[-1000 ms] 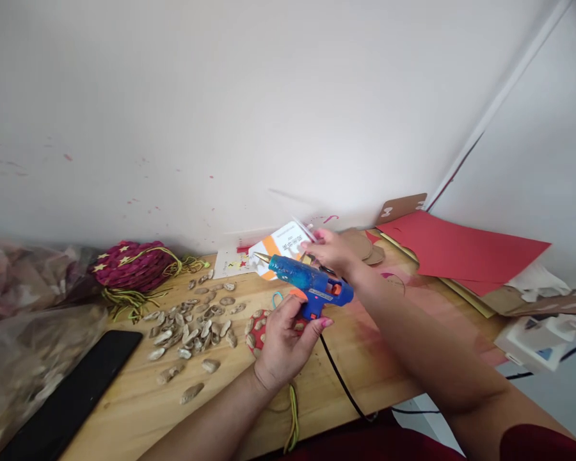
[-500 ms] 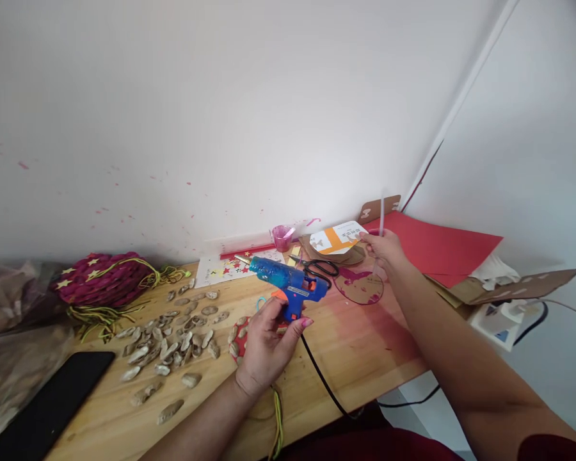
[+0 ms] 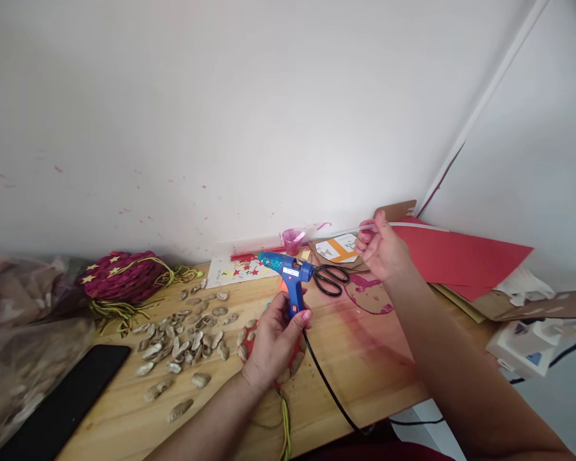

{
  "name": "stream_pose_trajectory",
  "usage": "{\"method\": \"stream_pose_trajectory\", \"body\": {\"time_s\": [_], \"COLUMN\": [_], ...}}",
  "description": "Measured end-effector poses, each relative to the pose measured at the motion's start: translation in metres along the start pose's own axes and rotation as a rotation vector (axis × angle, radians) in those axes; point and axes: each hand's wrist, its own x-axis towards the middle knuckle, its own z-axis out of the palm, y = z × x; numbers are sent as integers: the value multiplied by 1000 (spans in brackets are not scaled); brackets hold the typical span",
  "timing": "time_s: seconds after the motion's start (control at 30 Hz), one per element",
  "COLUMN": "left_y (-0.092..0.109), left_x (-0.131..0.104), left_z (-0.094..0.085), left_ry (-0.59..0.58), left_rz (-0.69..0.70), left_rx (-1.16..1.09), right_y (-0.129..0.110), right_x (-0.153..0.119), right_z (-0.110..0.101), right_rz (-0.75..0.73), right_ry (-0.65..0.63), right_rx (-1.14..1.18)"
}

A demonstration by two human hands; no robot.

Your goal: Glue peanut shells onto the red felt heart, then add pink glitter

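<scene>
My left hand (image 3: 274, 342) is wrapped round the handle of a blue hot glue gun (image 3: 288, 272), held above the table with its nozzle pointing left and away. A black cord (image 3: 327, 387) runs down from the handle. Between the fingers of my right hand (image 3: 384, 250) is a long, translucent glue stick (image 3: 420, 225), lying nearly level behind the gun. Partly hidden under my left hand is a red disc (image 3: 256, 349) edged with peanut shells, with yellow-green strings (image 3: 285, 426) hanging off it. Black-handled scissors (image 3: 332, 282) lie just past the gun.
Loose peanut shells (image 3: 187, 346) spread left of my hand, near a black phone (image 3: 72, 397) and plastic bags (image 3: 29, 358). A magenta woven piece (image 3: 120, 278) sits behind. Red paper (image 3: 470, 253), a stained cardboard circle (image 3: 369, 296), a pink cup (image 3: 292, 241) and a white power adapter (image 3: 523, 346) are around.
The glue stick has swung from upright to nearly level in my right hand. My left hand has turned the glue gun so its nozzle points farther away. The view has shifted slightly.
</scene>
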Motion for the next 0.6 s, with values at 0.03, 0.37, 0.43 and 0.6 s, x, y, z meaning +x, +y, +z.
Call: {"method": "stream_pose_trajectory", "body": {"time_s": [0.03, 0.37, 0.43, 0.6], "left_y": [1, 7, 7, 5], "left_x": [0, 4, 5, 6], "left_z": [0, -1, -2, -3], "left_ry": [7, 104, 116, 136], "left_rz": [-4, -7, -7, -50], "left_rx": [-13, -109, -125, -164], "right_y": [-4, 17, 22, 27], "right_x": [-7, -60, -64, -69], "right_z": [9, 42, 39, 37], "right_rz": [-31, -521, -553, -603], "right_ry": [-40, -76, -59, -127], "right_rx": [33, -57, -99, -167]}}
